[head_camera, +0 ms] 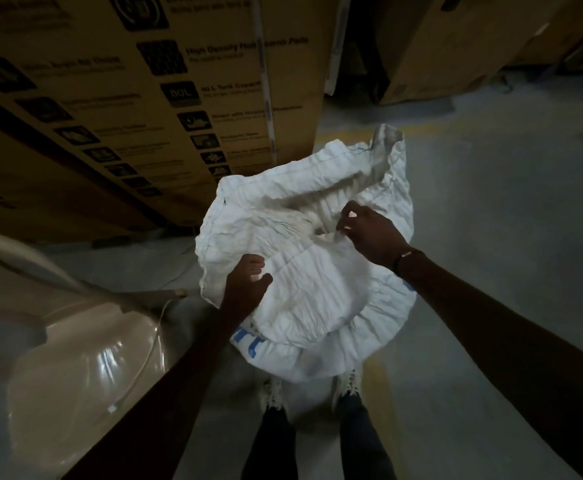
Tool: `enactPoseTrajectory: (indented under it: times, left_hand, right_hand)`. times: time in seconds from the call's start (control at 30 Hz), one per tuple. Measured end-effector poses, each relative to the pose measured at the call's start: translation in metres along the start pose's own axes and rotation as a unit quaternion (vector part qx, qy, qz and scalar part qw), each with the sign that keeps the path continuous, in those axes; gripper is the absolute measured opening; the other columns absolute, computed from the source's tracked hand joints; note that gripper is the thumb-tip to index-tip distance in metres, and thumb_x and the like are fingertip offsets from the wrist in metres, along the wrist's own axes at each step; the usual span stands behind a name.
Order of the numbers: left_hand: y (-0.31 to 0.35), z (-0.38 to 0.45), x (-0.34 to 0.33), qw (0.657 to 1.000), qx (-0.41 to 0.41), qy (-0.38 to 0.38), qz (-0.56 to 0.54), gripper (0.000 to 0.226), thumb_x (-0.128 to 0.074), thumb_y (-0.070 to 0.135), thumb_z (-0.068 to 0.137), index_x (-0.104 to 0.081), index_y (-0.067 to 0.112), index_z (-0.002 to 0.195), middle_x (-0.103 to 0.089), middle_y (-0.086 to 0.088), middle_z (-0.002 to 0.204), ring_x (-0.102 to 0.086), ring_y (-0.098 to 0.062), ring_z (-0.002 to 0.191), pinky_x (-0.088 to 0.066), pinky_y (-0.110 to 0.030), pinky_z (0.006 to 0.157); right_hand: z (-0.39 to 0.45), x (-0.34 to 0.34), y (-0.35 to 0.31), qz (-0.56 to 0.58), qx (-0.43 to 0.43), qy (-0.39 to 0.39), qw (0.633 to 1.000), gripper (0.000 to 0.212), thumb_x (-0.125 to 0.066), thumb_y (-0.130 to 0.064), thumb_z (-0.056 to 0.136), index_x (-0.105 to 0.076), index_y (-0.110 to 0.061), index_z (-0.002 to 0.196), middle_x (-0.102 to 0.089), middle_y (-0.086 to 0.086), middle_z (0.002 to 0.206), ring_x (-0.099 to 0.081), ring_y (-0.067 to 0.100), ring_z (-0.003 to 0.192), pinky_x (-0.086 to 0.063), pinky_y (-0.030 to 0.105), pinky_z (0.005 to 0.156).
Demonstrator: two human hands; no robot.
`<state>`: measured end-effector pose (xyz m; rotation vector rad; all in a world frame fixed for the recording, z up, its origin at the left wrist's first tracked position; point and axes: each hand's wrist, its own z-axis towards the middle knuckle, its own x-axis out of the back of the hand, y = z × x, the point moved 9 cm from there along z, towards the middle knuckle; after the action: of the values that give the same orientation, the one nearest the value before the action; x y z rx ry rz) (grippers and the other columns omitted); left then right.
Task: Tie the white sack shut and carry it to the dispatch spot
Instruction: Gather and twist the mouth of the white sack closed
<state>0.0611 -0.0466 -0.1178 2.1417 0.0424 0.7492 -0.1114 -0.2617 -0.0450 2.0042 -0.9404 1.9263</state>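
A crumpled white woven sack (317, 289) with blue print on its lower side stands on the floor in front of my feet, its loose top spread wide and folded over. My left hand (246, 284) grips a fold of the sack's fabric at its left side. My right hand (369, 233) pinches the fabric near the middle of the top, fingers closed on a crease. No string or tie is visible.
Tall printed cardboard cartons (144, 98) stand close on the left and behind the sack, more cartons (456, 46) at the back right. A plastic-wrapped pale object (75, 358) lies at the lower left. Grey concrete floor (490, 202) stretches to the right.
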Motion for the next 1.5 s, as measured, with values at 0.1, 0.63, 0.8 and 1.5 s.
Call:
enactPoseTrajectory:
  times: [0.1,0.63,0.8,1.5]
  left_hand:
    - [0.015,-0.01,0.002,0.999,-0.036,-0.02,0.017,0.053,-0.085,0.013,0.084,-0.059,0.007,0.131,-0.058,0.003,0.124,-0.057,-0.016,0.112,-0.048,-0.029,0.096]
    - [0.178,-0.102,-0.058,0.94,-0.217,-0.241,0.103,0.103,-0.094,0.061,0.05,-0.054,0.041,0.143,-0.067,0.009,0.136,-0.063,-0.014,0.126,-0.057,-0.044,0.102]
    - [0.186,-0.114,-0.075,0.927,-0.255,-0.252,0.112,0.06,-0.093,0.048,0.064,-0.073,0.031,0.118,-0.077,0.012,0.103,-0.074,-0.007,0.097,-0.061,-0.042,0.091]
    - [0.219,-0.104,-0.102,0.897,-0.326,-0.146,0.258,0.016,-0.065,0.041,0.09,-0.077,0.032,0.097,-0.076,0.007,0.095,-0.071,-0.015,0.093,-0.045,-0.046,0.093]
  right_hand:
    - [-0.033,0.028,0.003,0.062,0.017,0.027,0.998,0.017,-0.062,-0.004,0.097,-0.075,-0.012,0.103,-0.064,0.001,0.126,-0.07,0.026,0.094,-0.057,0.036,0.074]
    - [-0.244,0.11,0.02,0.129,-0.234,0.149,0.952,0.028,-0.081,-0.019,0.089,-0.076,-0.009,0.064,-0.062,0.01,0.1,-0.071,0.025,0.085,-0.056,0.035,0.074]
    - [-0.27,0.094,0.03,0.15,-0.274,0.125,0.942,0.011,-0.088,-0.009,0.078,-0.078,-0.009,0.083,-0.06,0.012,0.124,-0.071,0.016,0.088,-0.061,0.036,0.076]
    - [-0.234,0.106,0.064,0.296,-0.198,0.124,0.926,0.065,-0.095,-0.014,0.069,-0.063,-0.013,0.125,-0.069,0.005,0.104,-0.071,0.022,0.082,-0.062,0.031,0.081]
